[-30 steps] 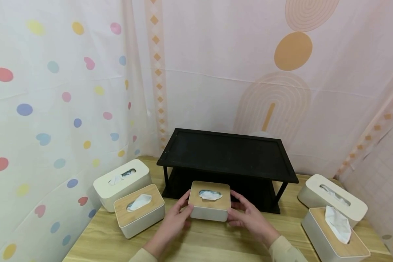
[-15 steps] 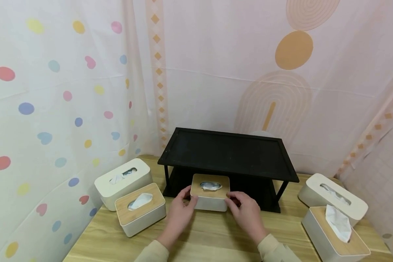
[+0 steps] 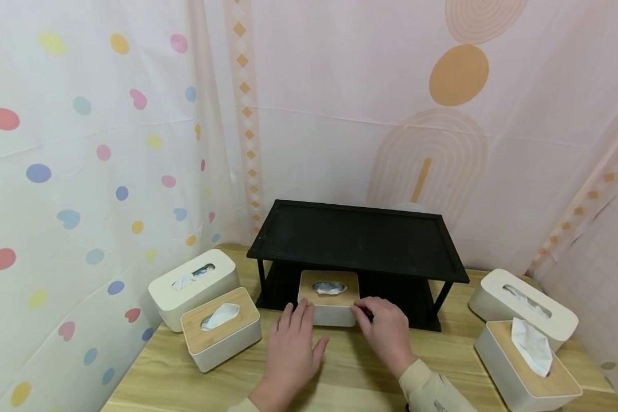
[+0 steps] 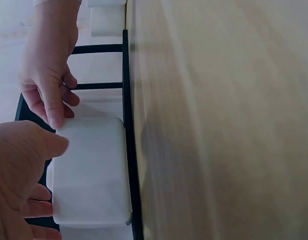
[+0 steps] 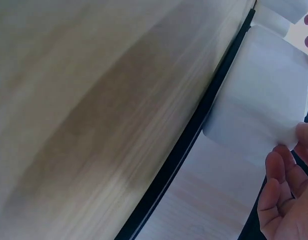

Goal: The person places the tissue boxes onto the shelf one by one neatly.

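A tissue box [image 3: 328, 289] with a white body and a wood-coloured lid sits at the front of the lower shelf of a black two-tier rack [image 3: 357, 234], partly under the top tier. White tissue shows in its oval slot. My left hand [image 3: 292, 346] lies with straight fingers touching the box's front left corner, its thumb spread away. At the front right corner my right hand [image 3: 386, 329] pinches the box's edge, fingers curled. The right wrist view shows the thumb on the white front [image 5: 266, 85] and the fingers [image 5: 276, 200] bent beside it.
At left on the wooden table [image 3: 350, 377] stand a white tissue box [image 3: 193, 289] and a wood-lidded one [image 3: 221, 329]. Another white box [image 3: 522, 309] and a wood-lidded box [image 3: 527, 366] stand at right. Patterned curtains [image 3: 340, 114] hang behind.
The tissue box has moved away from me onto the lower shelf. My left hand has gone from gripping its side to touching its corner with straight fingers; the right still holds its edge.
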Demonstrator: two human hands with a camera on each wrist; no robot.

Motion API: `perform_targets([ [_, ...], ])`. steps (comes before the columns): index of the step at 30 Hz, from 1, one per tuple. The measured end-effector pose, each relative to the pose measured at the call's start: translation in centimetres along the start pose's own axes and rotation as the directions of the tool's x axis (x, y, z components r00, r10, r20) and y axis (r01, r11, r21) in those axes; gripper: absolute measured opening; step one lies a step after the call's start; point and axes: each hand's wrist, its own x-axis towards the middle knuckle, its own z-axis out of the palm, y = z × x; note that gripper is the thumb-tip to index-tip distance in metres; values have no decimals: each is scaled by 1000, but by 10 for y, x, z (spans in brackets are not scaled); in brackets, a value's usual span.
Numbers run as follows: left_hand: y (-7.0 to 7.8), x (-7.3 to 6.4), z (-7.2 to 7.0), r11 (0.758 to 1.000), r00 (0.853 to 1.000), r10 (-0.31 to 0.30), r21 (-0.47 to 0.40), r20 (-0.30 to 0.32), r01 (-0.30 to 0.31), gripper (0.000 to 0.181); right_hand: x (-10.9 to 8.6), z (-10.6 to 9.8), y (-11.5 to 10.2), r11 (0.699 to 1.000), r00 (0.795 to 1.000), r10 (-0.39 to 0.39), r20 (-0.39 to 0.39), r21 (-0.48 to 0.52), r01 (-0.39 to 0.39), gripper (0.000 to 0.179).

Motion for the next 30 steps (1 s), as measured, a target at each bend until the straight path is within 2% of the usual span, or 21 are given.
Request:
perform_targets([
  [7,5,6,-5,997,996,-9,76,86,2,83,7,4,4,999,999,-31,15,-15,31,14],
  [12,3,12,-5,992,997,-10,130,80,-1,92,12,6,6,998,996,-67,59,-7,67,15],
  [16,1,17,-7,993,997,-14,115,82,5,95,13,5,5,998,990,-56,133,30,52,21],
  [19,-2,21,-7,996,995,-25,90,93,17,96,13,2,4,998,974,-8,225,59,-5,30],
  [23,-4,25,-7,997,991,-61,57,117,55,97,14,0,2,993,938,51,343,81,-83,37],
  [30,-8,32,-7,993,974,-116,33,195,112,102,22,5,2,988,901,77,427,89,-127,36],
])
